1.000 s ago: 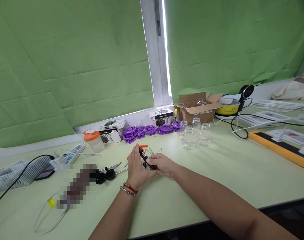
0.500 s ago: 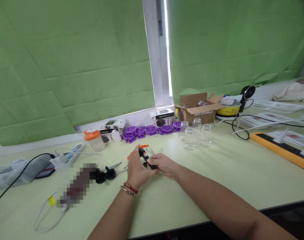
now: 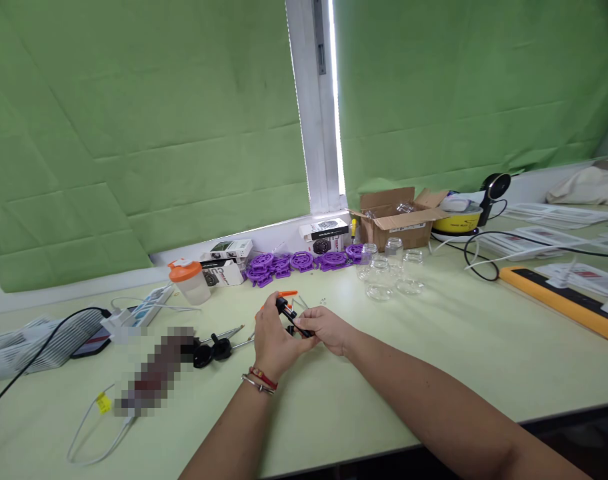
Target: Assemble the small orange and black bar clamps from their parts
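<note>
A slim black part slants between my two hands above the table, with a lighter strip along it. My left hand is curled around its left side, fingers at the upper end. My right hand pinches the lower right end. The part's exact kind is not clear, since fingers cover much of it. Just behind lie an orange piece and thin metal pieces. Left of my left hand are black round parts with thin metal rods.
Purple plastic wheel-like pieces line the back, near small printed boxes. Clear glass jars stand before an open cardboard box. An orange-lidded cup, a power strip and cables are at left. An orange-and-black bar lies at right.
Both hands keep nearly the same pose on the black part. My left hand and wrist have shifted very slightly; the table things stay where they were.
</note>
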A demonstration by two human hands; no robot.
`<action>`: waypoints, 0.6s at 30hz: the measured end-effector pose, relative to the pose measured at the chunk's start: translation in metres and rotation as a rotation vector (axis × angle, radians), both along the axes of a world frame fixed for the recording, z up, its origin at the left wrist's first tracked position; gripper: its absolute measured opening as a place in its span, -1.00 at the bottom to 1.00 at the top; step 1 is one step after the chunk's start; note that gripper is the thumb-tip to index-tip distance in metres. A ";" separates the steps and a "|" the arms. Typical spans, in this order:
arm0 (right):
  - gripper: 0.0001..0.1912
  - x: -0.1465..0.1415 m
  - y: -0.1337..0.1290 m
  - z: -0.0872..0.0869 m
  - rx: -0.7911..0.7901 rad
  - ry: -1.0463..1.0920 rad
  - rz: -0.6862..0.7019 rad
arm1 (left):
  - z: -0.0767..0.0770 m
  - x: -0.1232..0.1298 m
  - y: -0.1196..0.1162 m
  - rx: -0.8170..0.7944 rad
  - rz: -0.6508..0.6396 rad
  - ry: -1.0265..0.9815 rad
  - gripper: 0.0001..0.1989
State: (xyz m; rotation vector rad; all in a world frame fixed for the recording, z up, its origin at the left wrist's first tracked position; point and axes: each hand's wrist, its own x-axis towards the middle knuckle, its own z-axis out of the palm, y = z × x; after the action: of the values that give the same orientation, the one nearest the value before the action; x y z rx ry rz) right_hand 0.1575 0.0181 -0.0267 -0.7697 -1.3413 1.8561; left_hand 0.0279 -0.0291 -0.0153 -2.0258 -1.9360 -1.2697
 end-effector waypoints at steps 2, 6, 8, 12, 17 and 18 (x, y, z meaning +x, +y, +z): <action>-0.66 0.000 -0.001 0.002 -0.002 -0.002 0.004 | 0.001 0.000 0.000 -0.003 0.006 0.018 0.00; -0.67 0.000 -0.002 0.003 -0.011 0.003 0.011 | 0.003 0.001 -0.002 0.010 0.007 0.060 -0.05; -0.67 0.000 -0.002 0.002 -0.010 0.000 0.010 | 0.004 0.001 -0.002 0.012 0.017 0.076 -0.06; -0.69 -0.001 0.000 -0.001 0.015 -0.004 -0.006 | 0.003 0.002 -0.002 0.022 0.012 0.090 -0.06; -0.70 -0.001 0.000 -0.002 0.023 -0.002 -0.007 | 0.000 -0.001 -0.001 0.023 -0.005 0.052 0.09; -0.70 -0.001 0.000 -0.001 0.022 0.000 -0.003 | 0.000 -0.002 0.000 0.029 -0.006 0.049 0.10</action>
State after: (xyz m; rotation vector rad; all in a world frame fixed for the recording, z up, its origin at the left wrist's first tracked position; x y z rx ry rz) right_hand 0.1562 0.0180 -0.0280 -0.7598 -1.3579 1.8361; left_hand 0.0260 -0.0293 -0.0158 -2.0309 -1.8810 -1.2294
